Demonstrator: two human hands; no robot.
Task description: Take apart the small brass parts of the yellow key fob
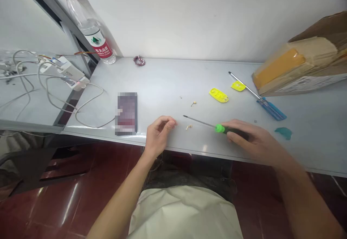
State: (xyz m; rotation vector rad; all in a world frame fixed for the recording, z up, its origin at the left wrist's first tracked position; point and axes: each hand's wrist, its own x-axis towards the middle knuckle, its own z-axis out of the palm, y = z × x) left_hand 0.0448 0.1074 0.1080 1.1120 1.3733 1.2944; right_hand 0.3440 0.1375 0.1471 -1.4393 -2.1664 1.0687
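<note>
My right hand (245, 136) is wrapped round the black and green handle of a screwdriver (219, 127), whose thin shaft points left over the grey table (162, 83). At the table's front edge, my left hand (161, 132) is curled with thumb and fingertips together; anything between them is too small to make out. Between the hands lies a small brass-coloured part (189, 127), and a second brass-coloured part (193, 103) lies farther back. Two yellow plastic pieces, a longer one (219, 95) and a smaller one (238, 86), lie beyond the screwdriver.
A blue-handled screwdriver (272, 109) and a teal piece (283, 133) lie right, near a cardboard box (292, 69). Left are a phone (127, 113), a white cable (92, 126), a power strip (66, 72) and a water bottle (94, 33). A beaded bracelet (139, 60) lies by the wall.
</note>
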